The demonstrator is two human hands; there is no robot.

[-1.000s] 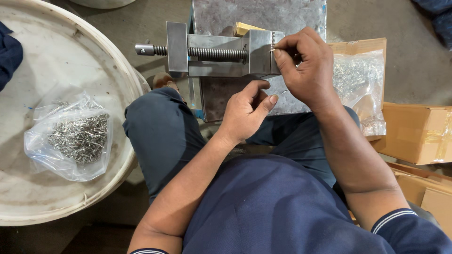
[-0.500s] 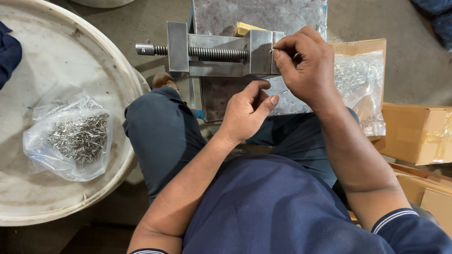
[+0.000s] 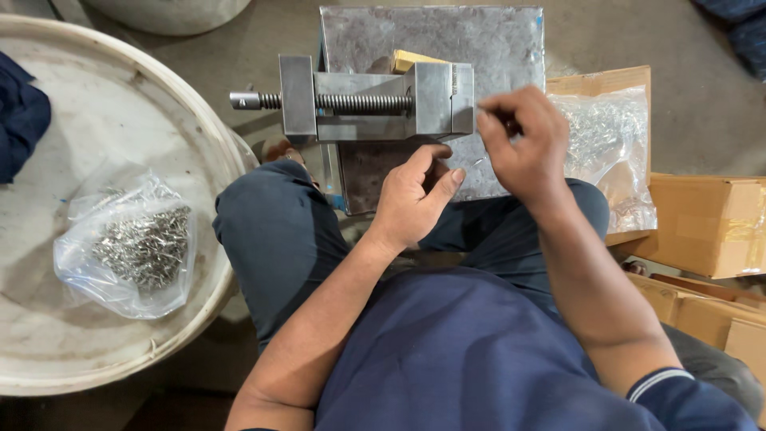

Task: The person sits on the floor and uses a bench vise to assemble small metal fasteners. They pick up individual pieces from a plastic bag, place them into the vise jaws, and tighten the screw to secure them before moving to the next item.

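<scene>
- Grey steel vise [image 3: 375, 100] with a threaded screw sits at upper centre of the frame, on a scuffed grey metal plate [image 3: 495, 48]; its screw end points toward the left edge; a small yellow block [image 3: 411, 60] shows just behind its jaw
- right hand [image 3: 523, 148], just right of the vise jaw, has its fingers curled and pinched together; whatever sits between the fingertips is too small to tell
- left hand [image 3: 415, 191] hovers below the vise over the plate's lower edge; its fingers are loosely bent, thumb raised toward the jaw, holding nothing that can be seen
- clear plastic bag of small shiny metal parts [image 3: 610, 152] lies right of the plate, on an open brown cardboard box [image 3: 606, 80]; the right hand partly covers its left side
- another clear plastic bag of small grey metal pieces [image 3: 136, 243] rests at left of the frame inside a large round white tray [image 3: 199, 136]; a dark blue cloth [image 3: 20, 120] lies at the tray's far left
- more brown cardboard boxes [image 3: 706, 227] stand at the right edge; the person's dark trousers and blue shirt fill the lower centre
</scene>
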